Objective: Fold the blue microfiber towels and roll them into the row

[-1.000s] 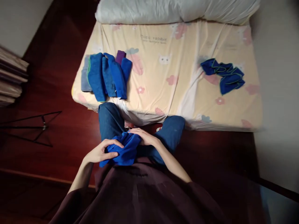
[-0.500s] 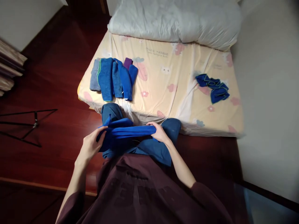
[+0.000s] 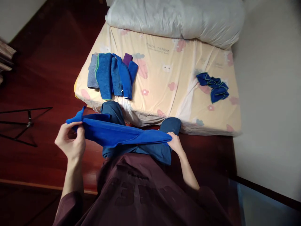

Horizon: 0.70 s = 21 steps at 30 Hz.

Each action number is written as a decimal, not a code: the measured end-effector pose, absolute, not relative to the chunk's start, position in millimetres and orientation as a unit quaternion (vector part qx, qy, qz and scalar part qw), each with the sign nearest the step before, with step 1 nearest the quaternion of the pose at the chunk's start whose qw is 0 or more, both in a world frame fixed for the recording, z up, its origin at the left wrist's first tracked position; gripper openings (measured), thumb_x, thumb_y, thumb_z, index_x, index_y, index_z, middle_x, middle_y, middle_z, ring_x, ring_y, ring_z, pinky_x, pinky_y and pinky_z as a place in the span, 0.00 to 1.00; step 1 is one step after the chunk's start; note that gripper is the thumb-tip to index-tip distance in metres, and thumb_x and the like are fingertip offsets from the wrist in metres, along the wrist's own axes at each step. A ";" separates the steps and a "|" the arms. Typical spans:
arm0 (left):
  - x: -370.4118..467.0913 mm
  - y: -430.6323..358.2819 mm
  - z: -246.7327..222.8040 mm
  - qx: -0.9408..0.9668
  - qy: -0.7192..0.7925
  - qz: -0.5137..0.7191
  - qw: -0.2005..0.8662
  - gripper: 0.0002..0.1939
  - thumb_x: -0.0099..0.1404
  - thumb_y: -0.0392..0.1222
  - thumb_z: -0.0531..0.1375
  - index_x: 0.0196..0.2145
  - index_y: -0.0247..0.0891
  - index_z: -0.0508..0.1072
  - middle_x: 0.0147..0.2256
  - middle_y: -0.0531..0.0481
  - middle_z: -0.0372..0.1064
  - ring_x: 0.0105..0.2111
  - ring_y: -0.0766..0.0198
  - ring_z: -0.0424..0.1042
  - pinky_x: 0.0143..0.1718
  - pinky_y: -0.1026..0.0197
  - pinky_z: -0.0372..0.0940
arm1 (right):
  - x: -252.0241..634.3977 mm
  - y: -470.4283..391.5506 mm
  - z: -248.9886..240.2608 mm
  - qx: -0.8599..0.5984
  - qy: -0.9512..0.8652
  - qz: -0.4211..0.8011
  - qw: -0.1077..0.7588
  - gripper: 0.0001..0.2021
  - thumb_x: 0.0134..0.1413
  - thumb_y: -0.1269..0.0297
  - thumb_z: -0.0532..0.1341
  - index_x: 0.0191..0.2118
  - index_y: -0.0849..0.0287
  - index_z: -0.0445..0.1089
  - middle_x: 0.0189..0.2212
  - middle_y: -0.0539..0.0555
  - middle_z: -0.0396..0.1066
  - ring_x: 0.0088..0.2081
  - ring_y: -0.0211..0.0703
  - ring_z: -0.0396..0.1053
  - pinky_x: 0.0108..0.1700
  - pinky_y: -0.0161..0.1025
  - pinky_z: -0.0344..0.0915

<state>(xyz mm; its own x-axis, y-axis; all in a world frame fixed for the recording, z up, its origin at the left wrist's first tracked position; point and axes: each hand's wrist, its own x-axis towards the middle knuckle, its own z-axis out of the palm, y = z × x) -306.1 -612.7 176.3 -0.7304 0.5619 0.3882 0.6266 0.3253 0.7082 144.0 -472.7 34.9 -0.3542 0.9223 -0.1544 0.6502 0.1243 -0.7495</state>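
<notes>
A bright blue towel is stretched between my hands, above my thighs. My left hand pinches its left end between thumb and fingers, and a loose flap sticks up beyond them. My right hand grips the narrower right end, its fingers partly hidden. On the bed in front lie several folded towels in a row: a grey-blue one, a blue one with green edging, other blue ones and a purple one. A crumpled dark blue cloth with green edging lies at the right.
The bed has a pale yellow patterned sheet, with a rolled grey quilt along its far side. Thin black stand legs rest on the dark red floor at the left. A white wall rises at the right.
My hands have moved apart, the left one outward to the left and the right one slightly to the right. The bunched blue towel is now drawn out long between them.
</notes>
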 end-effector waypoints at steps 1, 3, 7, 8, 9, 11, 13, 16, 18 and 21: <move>-303.7 -610.9 175.7 -0.387 -0.811 -0.439 0.004 0.11 0.70 0.44 0.61 0.43 0.35 0.80 0.38 0.51 0.74 0.33 0.67 0.72 0.34 0.64 0.69 | 152.5 -474.5 33.5 -0.569 -0.709 0.365 0.203 0.13 0.47 0.67 0.58 0.37 0.57 0.77 0.34 0.56 0.76 0.37 0.49 0.75 0.43 0.41 0.71; -298.4 -607.7 171.2 -0.438 -0.799 -0.409 -0.057 0.12 0.68 0.45 0.62 0.44 0.36 0.81 0.41 0.50 0.75 0.35 0.66 0.74 0.38 0.65 0.72 | 168.9 -480.5 29.6 -0.623 -0.663 0.332 0.249 0.15 0.44 0.65 0.59 0.39 0.58 0.77 0.35 0.56 0.76 0.38 0.50 0.75 0.43 0.42 0.71; -285.9 -603.7 152.1 -0.495 -0.797 -0.325 -0.115 0.14 0.69 0.46 0.60 0.44 0.38 0.82 0.46 0.46 0.77 0.40 0.61 0.78 0.44 0.63 0.74 | 200.7 -498.5 23.3 -0.689 -0.562 0.315 0.332 0.12 0.39 0.64 0.60 0.35 0.57 0.71 0.30 0.51 0.71 0.33 0.46 0.70 0.38 0.40 0.69; -282.0 -602.8 146.1 -0.507 -0.795 -0.312 -0.117 0.14 0.69 0.46 0.59 0.43 0.38 0.82 0.45 0.46 0.77 0.40 0.60 0.79 0.45 0.62 0.74 | 209.2 -502.7 22.9 -0.695 -0.537 0.320 0.356 0.13 0.38 0.64 0.61 0.35 0.56 0.69 0.29 0.50 0.70 0.32 0.44 0.68 0.37 0.39 0.68; -278.0 -601.8 140.0 -0.521 -0.790 -0.300 -0.121 0.14 0.69 0.46 0.58 0.42 0.38 0.83 0.44 0.45 0.77 0.40 0.59 0.79 0.46 0.61 0.74 | 218.0 -506.5 22.6 -0.695 -0.512 0.326 0.385 0.13 0.36 0.64 0.61 0.35 0.56 0.67 0.29 0.49 0.68 0.32 0.43 0.67 0.36 0.38 0.67; -270.0 -599.4 127.7 -0.554 -0.772 -0.279 -0.138 0.15 0.69 0.44 0.57 0.41 0.39 0.83 0.43 0.45 0.78 0.40 0.58 0.78 0.48 0.60 0.73 | 236.9 -512.6 21.2 -0.686 -0.466 0.337 0.446 0.15 0.35 0.62 0.62 0.34 0.54 0.62 0.30 0.47 0.66 0.32 0.41 0.66 0.36 0.38 0.67; -262.7 -596.9 116.6 -0.588 -0.749 -0.260 -0.159 0.16 0.68 0.41 0.56 0.43 0.39 0.84 0.45 0.45 0.77 0.40 0.58 0.78 0.48 0.60 0.72 | 255.7 -518.0 17.9 -0.692 -0.430 0.338 0.471 0.16 0.34 0.61 0.61 0.33 0.53 0.57 0.29 0.46 0.63 0.30 0.40 0.65 0.36 0.39 0.67; -254.7 -593.7 105.0 -0.632 -0.727 -0.219 -0.156 0.18 0.68 0.38 0.55 0.48 0.41 0.83 0.49 0.44 0.77 0.45 0.56 0.77 0.45 0.61 0.72 | 273.0 -528.0 14.7 -0.747 -0.455 0.302 0.379 0.16 0.35 0.61 0.60 0.36 0.53 0.62 0.29 0.48 0.64 0.31 0.45 0.67 0.37 0.46 0.70; -251.1 -592.0 102.1 -0.656 -0.719 -0.191 -0.130 0.16 0.69 0.39 0.57 0.46 0.42 0.84 0.47 0.43 0.77 0.46 0.55 0.76 0.41 0.61 0.72 | 269.1 -535.1 20.1 -0.761 -0.538 0.223 0.287 0.20 0.38 0.62 0.61 0.44 0.55 0.67 0.37 0.56 0.71 0.42 0.57 0.71 0.47 0.57 0.71; -247.3 -589.3 103.0 -0.686 -0.696 -0.190 -0.095 0.10 0.69 0.41 0.61 0.39 0.42 0.84 0.42 0.43 0.77 0.44 0.53 0.74 0.40 0.58 0.71 | 235.4 -540.9 42.9 -0.708 -0.658 0.092 0.241 0.28 0.49 0.62 0.61 0.58 0.59 0.67 0.58 0.69 0.67 0.64 0.70 0.62 0.63 0.69 0.60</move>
